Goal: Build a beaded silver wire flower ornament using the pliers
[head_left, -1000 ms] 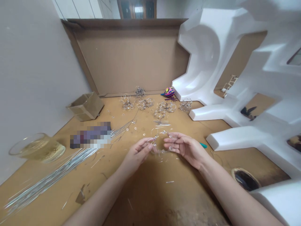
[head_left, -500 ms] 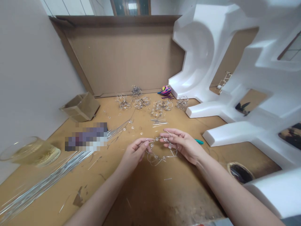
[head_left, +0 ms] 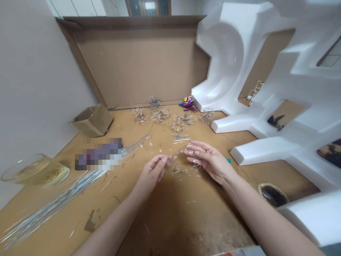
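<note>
A loop of thin silvery wire with clear round beads (head_left: 182, 171) hangs above the table between my hands. My right hand (head_left: 211, 161) grips its right side, thumb and fingers closed round the wire and beads. At the loop's left, my left hand (head_left: 153, 171) has its thumb and forefinger pinched together; whatever is between the tips is too fine to make out. Several loose clear beads (head_left: 150, 144) lie on the table beyond my left hand. A few short straight wires (head_left: 180, 137) lie beyond the loop.
Tangled beaded wire pieces (head_left: 161, 115) sit at the back, near a colourful ball-like object (head_left: 188, 102). A long wire bundle (head_left: 71, 193), a glass cup (head_left: 53, 174) and a cardboard box (head_left: 93, 122) are at left. White moulded foam (head_left: 255, 151) borders the right.
The beaded loop has shifted slightly right and tilted with my right hand. My left fingertips have come away from the loop's left edge and are pinched more tightly.
</note>
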Motion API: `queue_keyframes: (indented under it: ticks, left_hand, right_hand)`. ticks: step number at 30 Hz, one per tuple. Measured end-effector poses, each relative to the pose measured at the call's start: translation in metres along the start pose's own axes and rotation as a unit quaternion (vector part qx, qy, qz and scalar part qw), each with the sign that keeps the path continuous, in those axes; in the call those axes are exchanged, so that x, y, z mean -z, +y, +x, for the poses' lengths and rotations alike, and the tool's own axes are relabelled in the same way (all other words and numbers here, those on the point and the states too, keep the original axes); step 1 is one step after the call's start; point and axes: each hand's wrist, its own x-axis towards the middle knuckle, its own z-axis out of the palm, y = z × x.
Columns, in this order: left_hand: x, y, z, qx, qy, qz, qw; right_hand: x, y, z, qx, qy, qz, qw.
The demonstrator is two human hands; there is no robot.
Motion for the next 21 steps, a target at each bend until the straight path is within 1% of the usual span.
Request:
queue_keyframes:
  ticks: [4, 9, 11, 14, 16, 18, 21]
  left_hand:
    - [0.000, 0.001, 0.000, 0.011, 0.006, -0.012, 1.000]
    - [0.000, -0.001, 0.000, 0.014, -0.021, -0.039, 0.999]
    - [-0.001, -0.002, 0.000, 0.017, -0.028, -0.068, 0.997]
    - [-0.003, -0.004, 0.001, 0.039, -0.031, -0.127, 0.991]
    - [-0.004, -0.005, 0.001, 0.049, -0.034, -0.155, 0.986]
    - [-0.005, -0.004, 0.001, 0.053, -0.038, -0.170, 0.983]
    - [-0.003, 0.000, 0.000, 0.059, -0.037, -0.189, 0.980]
  right_hand:
    - [0.000, 0.001, 0.000, -0.009, -0.013, 0.001, 1.000]
    - [0.001, 0.003, 0.000, -0.035, -0.029, 0.019, 0.999]
    - [0.001, 0.003, 0.000, -0.048, -0.028, 0.024, 0.998]
    - [0.000, 0.006, 0.000, -0.059, -0.038, 0.011, 0.997]
    - [-0.002, 0.009, -0.001, -0.044, -0.039, -0.022, 0.998]
    - [-0.003, 0.011, -0.001, -0.009, -0.027, -0.074, 0.997]
    - [-0.006, 0.013, -0.002, 0.043, -0.009, -0.167, 0.985]
